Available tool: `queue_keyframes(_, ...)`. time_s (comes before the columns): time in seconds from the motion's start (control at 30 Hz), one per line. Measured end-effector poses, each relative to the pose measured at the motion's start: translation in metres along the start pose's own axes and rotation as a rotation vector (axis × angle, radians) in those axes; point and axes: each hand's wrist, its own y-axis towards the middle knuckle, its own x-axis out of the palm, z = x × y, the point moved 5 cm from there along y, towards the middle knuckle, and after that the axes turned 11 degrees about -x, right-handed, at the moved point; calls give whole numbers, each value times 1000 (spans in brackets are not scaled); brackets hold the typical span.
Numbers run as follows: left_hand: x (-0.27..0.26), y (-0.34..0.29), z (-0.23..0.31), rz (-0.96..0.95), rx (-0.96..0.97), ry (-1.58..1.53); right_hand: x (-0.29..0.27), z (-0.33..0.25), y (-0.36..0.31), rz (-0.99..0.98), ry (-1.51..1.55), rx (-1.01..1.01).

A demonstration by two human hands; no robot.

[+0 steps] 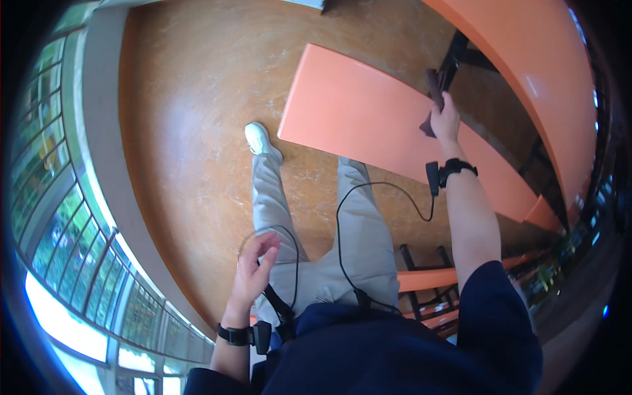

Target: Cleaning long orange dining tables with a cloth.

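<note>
My right hand (446, 120) is closed around a dark brown cloth (429, 126), which hangs out on both sides of the fist. It is over the far long edge of a narrow orange bench (349, 99). My left hand (253, 266) hangs in front of my left thigh, fingers loosely bent and thumb apart, with nothing visible in it. Both wrists wear a black strap with a small box, and a thin black cable (339, 224) runs from the right one toward my waist.
A large orange tabletop (526, 72) curves along the right, on dark metal legs (454, 62). More orange benches (424, 280) stand behind on the right. At the left, a grey ledge (105, 131) and barred windows (52, 125) border the brown floor (191, 99).
</note>
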Motion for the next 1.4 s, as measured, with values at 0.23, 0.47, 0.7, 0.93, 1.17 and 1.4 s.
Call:
queue_keyframes(0.23, -47, 60, 13, -163, 14, 35, 99, -63, -47, 2, 17, 51)
queue_keyframes(0.47, -70, 110, 22, -62, 45, -65, 197, -303, -159, -312, 802, -246)
queue_keyframes(0.7, -59, 162, 63, -133, 231, 242, 127, -249, -199, -172, 1044, 1)
queue_keyframes(0.93, 4, 297, 96, 52, 203, 99, 46, 27, -201, 295, 420, 290)
queue_keyframes(1.17, 60, 300, 56, 157, 165, 94, 88, 72, -214, 128, 59, 356)
queue_keyframes(1.4, 10, 220, -24, 180, -67, -316, 178, -161, -194, -110, 578, 286)
